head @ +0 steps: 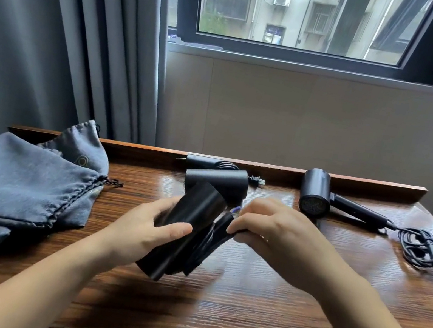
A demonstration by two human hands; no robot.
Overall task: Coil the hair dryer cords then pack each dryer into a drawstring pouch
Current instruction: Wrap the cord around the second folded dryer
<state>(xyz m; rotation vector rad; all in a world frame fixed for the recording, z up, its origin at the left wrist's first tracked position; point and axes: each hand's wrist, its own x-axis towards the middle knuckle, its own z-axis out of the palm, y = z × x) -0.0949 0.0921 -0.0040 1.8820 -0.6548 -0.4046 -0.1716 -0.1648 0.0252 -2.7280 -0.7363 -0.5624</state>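
Observation:
I hold a black hair dryer [194, 217] above the middle of the wooden table [271, 303]. My left hand [152, 227] grips its barrel. My right hand [270, 231] pinches the folded handle and the cord wound beside it. A second black dryer [218, 178] lies behind it near the back edge, its cord coiled and its plug [257, 181] sticking out to the right. A third dryer [317, 194] lies at the back right with its cord [424, 243] in a loose tangle. Grey drawstring pouches [21, 181] are piled at the left.
A raised wooden lip [365, 181] runs along the table's back edge against the wall. Grey curtains [58, 35] hang at the left, a window above. The table's front edge is close to my body.

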